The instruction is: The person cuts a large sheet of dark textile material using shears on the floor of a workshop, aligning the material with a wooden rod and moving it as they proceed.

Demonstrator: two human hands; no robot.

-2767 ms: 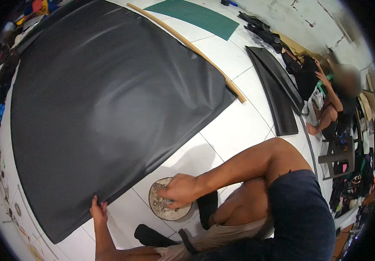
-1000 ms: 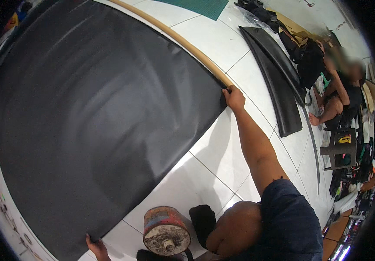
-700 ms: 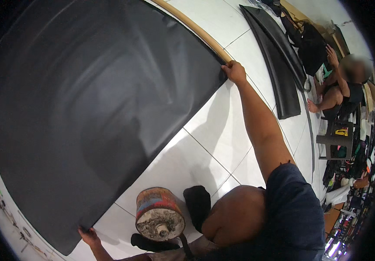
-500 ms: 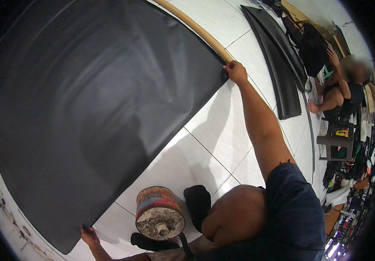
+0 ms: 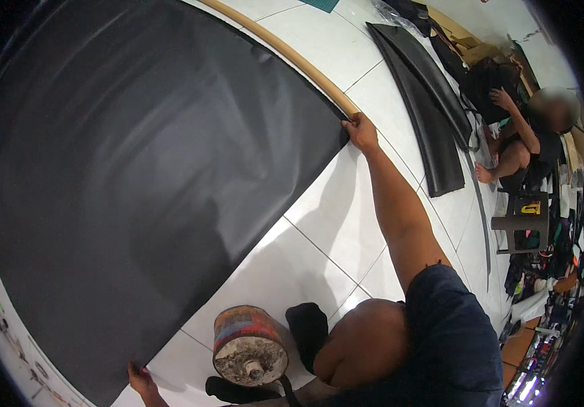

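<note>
A wide sheet of smooth black leather-like material lies spread over the left and middle of the floor. My right arm reaches far forward, and my right hand is closed on the sheet's right corner, against the end of a tan tube along that side. At the lower left, my left hand pinches the sheet's near edge by its other corner; part of the fingers is hidden beneath. A round, stained can-like thing with a pale, crusted end stands by my knee.
Two folded black pieces lie to the right on the white tiled floor. Beyond them, another person sits with a hand on a black bag-like thing. A dark stool and heaped goods line the right side.
The view has shifted slightly, and both hands keep their hold on the sheet. The other person's raised hand has come lower on the black bag-like thing.
</note>
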